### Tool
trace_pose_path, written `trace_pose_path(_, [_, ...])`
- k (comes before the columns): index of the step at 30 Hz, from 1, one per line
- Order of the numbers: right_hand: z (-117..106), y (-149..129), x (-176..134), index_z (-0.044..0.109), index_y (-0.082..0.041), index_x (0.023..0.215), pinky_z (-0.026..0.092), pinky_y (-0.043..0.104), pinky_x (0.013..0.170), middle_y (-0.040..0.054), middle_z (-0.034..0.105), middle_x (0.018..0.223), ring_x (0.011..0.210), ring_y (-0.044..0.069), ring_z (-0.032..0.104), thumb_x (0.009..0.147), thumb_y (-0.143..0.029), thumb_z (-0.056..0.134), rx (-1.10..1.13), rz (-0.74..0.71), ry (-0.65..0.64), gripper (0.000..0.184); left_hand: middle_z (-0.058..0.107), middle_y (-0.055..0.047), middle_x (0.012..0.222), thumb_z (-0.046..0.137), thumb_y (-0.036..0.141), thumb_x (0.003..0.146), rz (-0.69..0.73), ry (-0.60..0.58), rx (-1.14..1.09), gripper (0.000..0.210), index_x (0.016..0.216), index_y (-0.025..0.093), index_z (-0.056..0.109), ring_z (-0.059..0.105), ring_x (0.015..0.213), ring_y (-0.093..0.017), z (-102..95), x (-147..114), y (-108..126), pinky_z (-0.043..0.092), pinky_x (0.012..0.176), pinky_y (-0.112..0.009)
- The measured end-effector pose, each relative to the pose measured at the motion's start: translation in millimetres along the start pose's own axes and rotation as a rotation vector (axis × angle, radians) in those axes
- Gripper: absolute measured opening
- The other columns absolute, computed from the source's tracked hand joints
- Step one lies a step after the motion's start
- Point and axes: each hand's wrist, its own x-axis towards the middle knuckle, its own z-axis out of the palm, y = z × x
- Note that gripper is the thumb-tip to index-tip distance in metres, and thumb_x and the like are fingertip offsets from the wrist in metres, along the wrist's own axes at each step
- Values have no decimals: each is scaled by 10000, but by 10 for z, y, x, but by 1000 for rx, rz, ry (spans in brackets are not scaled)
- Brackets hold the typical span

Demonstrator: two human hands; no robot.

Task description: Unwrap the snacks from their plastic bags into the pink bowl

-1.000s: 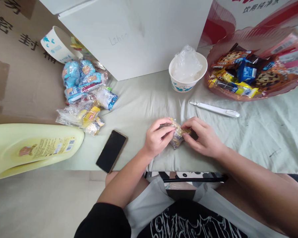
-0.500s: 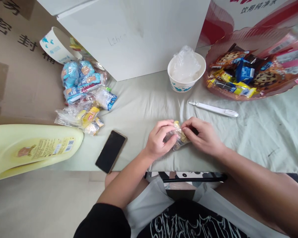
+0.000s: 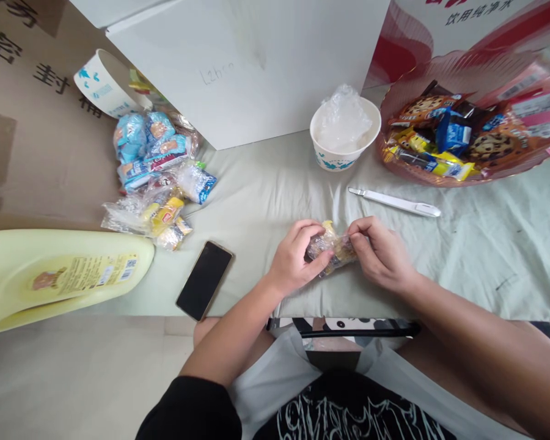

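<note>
A small clear plastic bag (image 3: 335,255) with yellowish and dark wrapped snacks inside lies between my hands near the table's front edge. My left hand (image 3: 297,255) is closed around its left side, thumb in front and fingers behind. At the upper right of the bag, my right hand (image 3: 376,252) pinches the thin plastic between thumb and forefinger. Exactly which snacks are inside cannot be made out through the creased film. Beyond my right hand lies a white craft knife (image 3: 394,201). Farther back stands a paper bowl (image 3: 337,160) with crumpled clear plastic (image 3: 343,119) in it.
A pink ribbed basket (image 3: 474,176) of packaged snacks stands back right. Left are several bagged snacks (image 3: 165,159), a tipped paper bowl (image 3: 103,85), a dark phone (image 3: 205,280) and a yellow bottle (image 3: 64,275). A white box (image 3: 256,67) stands behind.
My right hand has shifted slightly right, drawing the film of the snack bag outward. The bag looks more stretched between my hands, and my left hand has barely moved.
</note>
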Motion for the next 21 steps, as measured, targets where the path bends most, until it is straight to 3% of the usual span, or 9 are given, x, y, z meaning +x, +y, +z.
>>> trace_pose_path(3, [-15, -35, -12, 480, -263, 903, 442, 293, 523, -20, 627, 654, 519, 151, 570, 985, -236, 466, 38, -5, -6, 88, 634, -123, 1177, 594, 446, 940, 2, -19, -37, 372, 1215, 195, 580, 651, 1102, -248, -5, -12, -16, 561, 949, -404])
trace_pose_path(6, [-3, -23, -30, 487, -260, 902, 419, 281, 489, -40, 564, 596, 482, 139, 527, 989, -254, 465, 72, 11, -3, 90, 619, -138, 1204, 441, 510, 1000, 42, -47, -117, 430, 1215, 182, 617, 644, 1115, -253, -34, -15, -25, 563, 946, -410])
trace_pose_path(9, [1, 15, -38, 491, -252, 951, 385, 260, 444, -56, 525, 577, 451, 123, 486, 1005, -281, 448, 138, 4, -10, 75, 624, -123, 1183, 304, 436, 1054, -2, -19, -149, 463, 1144, 181, 680, 665, 1059, -213, -61, -4, -13, 573, 901, -368])
trace_pose_path(11, [-16, 30, -27, 503, -242, 1035, 380, 254, 442, -70, 503, 564, 439, 117, 467, 1017, -302, 437, 171, -29, -54, 91, 641, -99, 1121, 352, 395, 1053, -61, 1, -116, 410, 1094, 188, 704, 677, 998, -186, -61, 6, 1, 574, 870, -340])
trace_pose_path(14, [-58, 27, 11, 556, -224, 1108, 398, 268, 505, -77, 503, 551, 460, 116, 468, 1005, -326, 491, 124, -153, -115, 159, 644, -78, 1069, 574, 465, 968, -68, -11, -50, 314, 1077, 198, 700, 675, 947, -184, -35, 12, 10, 579, 827, -327])
trace_pose_path(17, [-82, 15, 53, 634, -215, 905, 416, 308, 606, -36, 585, 577, 526, 128, 521, 1005, -314, 486, 72, -333, -144, 204, 631, -79, 1099, 697, 514, 879, -27, 3, -7, 366, 1075, 206, 679, 670, 970, -195, -15, 9, 1, 584, 823, -338])
trace_pose_path(21, [-77, 17, 78, 531, -216, 635, 389, 336, 637, -14, 545, 531, 548, 140, 490, 1030, -295, 415, 16, -422, -179, 419, 648, -66, 1055, 689, 445, 911, 27, 61, -6, 262, 1020, 207, 671, 678, 953, -179, -26, 16, -14, 586, 816, -336])
